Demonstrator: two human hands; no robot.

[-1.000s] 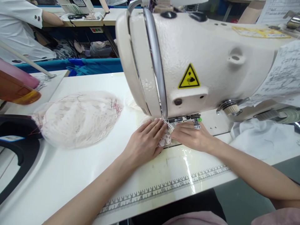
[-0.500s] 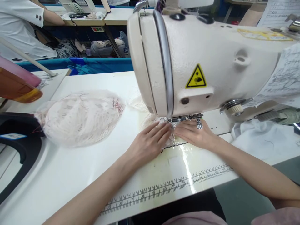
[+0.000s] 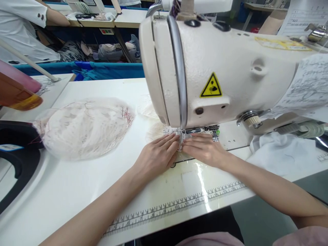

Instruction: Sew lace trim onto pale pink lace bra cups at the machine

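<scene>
Under the needle area of the white sewing machine [image 3: 230, 65] lies a pale lace piece [image 3: 179, 148] with dotted white trim. My left hand [image 3: 159, 151] rests flat on its left side, fingers stretched towards the presser foot. From the right, my right hand [image 3: 205, 149] presses on the lace with extended fingers, close beside the metal foot parts. Both thumbs are mostly hidden. More sheer cream fabric [image 3: 153, 131] spreads behind my left fingers. Part of the lace is covered by my hands and the machine head.
A sheer, lacy bundle [image 3: 87, 130] with red threads lies left on the table. Beyond it are a black curved object [image 3: 23, 136] and thread cones [image 3: 19, 90]. White cloth [image 3: 282, 152] sits at right. A ruler strip [image 3: 176, 206] runs along the front. A co-worker's sleeve [image 3: 25, 12] shows behind.
Both hands have shifted slightly left and towards me in the view, and more dotted trim shows near the foot. The whole scene has also shifted a little left.
</scene>
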